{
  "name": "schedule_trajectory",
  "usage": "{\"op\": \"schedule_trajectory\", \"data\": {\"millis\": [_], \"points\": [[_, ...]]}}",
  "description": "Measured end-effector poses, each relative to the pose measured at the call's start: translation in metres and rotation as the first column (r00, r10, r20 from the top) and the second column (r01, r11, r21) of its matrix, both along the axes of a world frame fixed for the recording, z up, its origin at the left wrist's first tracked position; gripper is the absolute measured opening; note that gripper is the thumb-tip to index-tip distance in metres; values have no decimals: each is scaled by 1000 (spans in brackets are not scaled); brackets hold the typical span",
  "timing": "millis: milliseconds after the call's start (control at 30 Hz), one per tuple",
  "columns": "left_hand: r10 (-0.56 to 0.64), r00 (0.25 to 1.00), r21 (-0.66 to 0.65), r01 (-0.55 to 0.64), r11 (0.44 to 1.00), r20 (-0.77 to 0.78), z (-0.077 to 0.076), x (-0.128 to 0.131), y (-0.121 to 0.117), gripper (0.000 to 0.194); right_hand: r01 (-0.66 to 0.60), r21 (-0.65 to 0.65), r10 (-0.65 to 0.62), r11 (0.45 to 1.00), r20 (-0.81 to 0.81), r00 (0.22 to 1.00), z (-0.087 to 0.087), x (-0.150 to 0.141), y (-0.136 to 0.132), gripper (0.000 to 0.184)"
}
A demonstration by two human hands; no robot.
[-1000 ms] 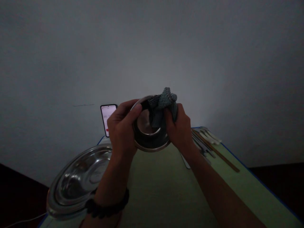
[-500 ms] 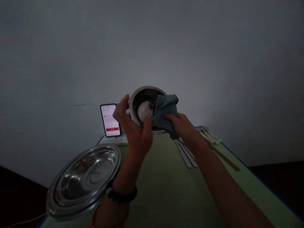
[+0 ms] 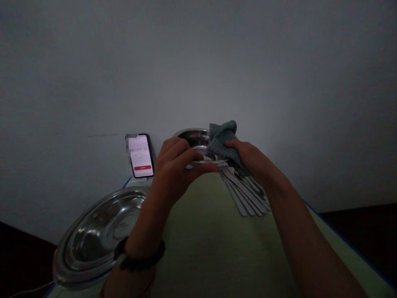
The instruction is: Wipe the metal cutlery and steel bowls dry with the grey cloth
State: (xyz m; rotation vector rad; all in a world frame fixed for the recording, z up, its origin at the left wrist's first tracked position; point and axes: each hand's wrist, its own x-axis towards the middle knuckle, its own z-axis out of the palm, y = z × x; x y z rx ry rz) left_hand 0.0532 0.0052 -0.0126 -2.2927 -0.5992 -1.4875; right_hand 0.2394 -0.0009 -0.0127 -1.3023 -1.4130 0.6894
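Note:
A round steel bowl (image 3: pixel 194 136) is held up over the far part of the table, its mouth tilted toward me. My left hand (image 3: pixel 175 165) grips its near rim, with the thumb underneath and the fingers curled over the edge. A grey-green cloth (image 3: pixel 223 138) is bunched in my right hand (image 3: pixel 246 155) and lies against the bowl's right side, partly inside. The cloth and my left fingers hide parts of the bowl.
A wide steel basin (image 3: pixel 93 240) sits at the left of the green table (image 3: pixel 217 248). Behind it a phone (image 3: pixel 141 159) with a timer leans near the wall (image 3: pixel 198 62). Several flat-handled pieces of cutlery (image 3: pixel 248 198) lie fanned out below the cloth.
The bowl has tipped flatter and sunk slightly. My left hand has turned from the bowl's left side to its near rim. The cloth has shifted a little right with my right hand.

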Motion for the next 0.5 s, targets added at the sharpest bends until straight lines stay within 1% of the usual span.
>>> {"op": "schedule_trajectory", "data": {"millis": [67,133,200,300,367,433,500], "points": [[37,998,-93,-32,995,53,-1,1,-4,26,73,53,-79,996,121,990,-2,-5,0,41],[66,993,-184,-46,982,103,-1,3,-8,26,159,91,-174,983,194,965,-7,-11,0,49],[97,974,-260,-42,965,204,0,5,-10,29,222,159,-252,962,201,947,-12,-16,1,53],[181,907,-403,-14,915,380,5,6,-12,38,272,343,-350,899,192,917,-17,-22,4,57],[231,871,-488,13,873,434,9,4,-12,43,223,434,-343,873,222,913,-18,-25,5,55],[252,861,-563,48,825,442,11,2,-12,44,99,444,-241,891,276,930,-18,-31,2,53],[237,875,-636,101,765,423,11,1,-12,41,-25,437,-130,899,321,938,-17,-40,-5,54]]}}
